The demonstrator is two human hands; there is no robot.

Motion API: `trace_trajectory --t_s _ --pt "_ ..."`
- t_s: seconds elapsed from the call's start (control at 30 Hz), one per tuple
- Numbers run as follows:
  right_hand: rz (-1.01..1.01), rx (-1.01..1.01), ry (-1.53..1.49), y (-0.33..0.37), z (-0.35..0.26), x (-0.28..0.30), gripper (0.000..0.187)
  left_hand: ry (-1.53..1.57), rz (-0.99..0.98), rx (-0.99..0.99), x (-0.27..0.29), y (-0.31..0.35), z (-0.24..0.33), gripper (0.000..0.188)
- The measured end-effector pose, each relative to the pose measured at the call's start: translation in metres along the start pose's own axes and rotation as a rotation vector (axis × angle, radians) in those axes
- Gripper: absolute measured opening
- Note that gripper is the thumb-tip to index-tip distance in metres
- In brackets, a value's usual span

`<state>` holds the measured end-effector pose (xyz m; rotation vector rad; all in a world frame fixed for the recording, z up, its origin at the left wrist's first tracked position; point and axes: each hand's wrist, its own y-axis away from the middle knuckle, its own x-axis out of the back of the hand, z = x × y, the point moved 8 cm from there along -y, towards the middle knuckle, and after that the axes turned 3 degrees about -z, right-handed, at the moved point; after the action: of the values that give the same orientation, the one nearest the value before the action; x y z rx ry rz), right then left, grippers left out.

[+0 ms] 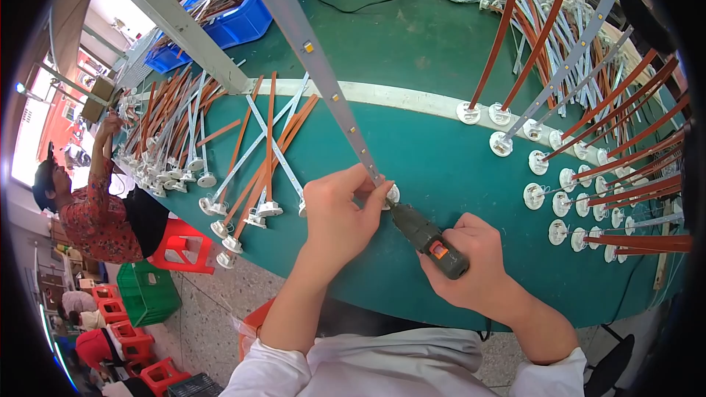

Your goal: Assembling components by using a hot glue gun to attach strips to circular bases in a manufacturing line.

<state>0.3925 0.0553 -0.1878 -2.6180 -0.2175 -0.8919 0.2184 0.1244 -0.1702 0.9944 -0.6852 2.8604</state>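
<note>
Fingers (376, 203) of my left hand (340, 209) pinch the lower end of 1 LED strip (329, 86) above the green table (441, 147), beside a white base (394, 195); my right hand (471, 259) curls around the dark power screwdriver (421, 231).

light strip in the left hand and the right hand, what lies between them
In the head view, a dark green tool does: the right hand grips it, its tip pointing toward the near end of the light strip.
</note>
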Motion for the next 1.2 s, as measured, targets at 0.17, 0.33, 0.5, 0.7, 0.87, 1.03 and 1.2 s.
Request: trace_trajectory --t_s 0.17,0.33,0.5,0.7,0.87,1.03,1.2 --pt "-0.001 -0.016 0.005 0.0 0.001 0.001 0.02 -0.011 0.006 -0.005 0.0 0.001 0.001 0.009" --pt "0.002 -0.018 0.033 0.0 0.003 0.0 0.02 -0.028 0.0 -0.017 0.001 0.0 0.001 0.01" --pt "-0.028 0.012 0.046 0.001 0.0 0.004 0.019 0.004 -0.053 -0.048 -0.002 -0.001 0.003 0.01" --pt "-0.053 0.019 0.059 0.006 0.002 0.003 0.02 0.09 -0.291 -0.059 -0.004 -0.016 0.007 0.015" --pt "-0.057 -0.003 0.051 0.009 0.003 0.002 0.021 0.068 -0.523 -0.14 -0.003 -0.026 0.008 0.017" --pt "-0.039 -0.003 0.035 0.012 0.005 0.006 0.021 -0.09 -0.413 -0.039 0.003 -0.029 0.009 0.01" --pt "-0.048 0.011 0.022 0.009 -0.001 0.007 0.022 -0.068 -0.2 -0.082 0.001 -0.018 0.001 0.008"
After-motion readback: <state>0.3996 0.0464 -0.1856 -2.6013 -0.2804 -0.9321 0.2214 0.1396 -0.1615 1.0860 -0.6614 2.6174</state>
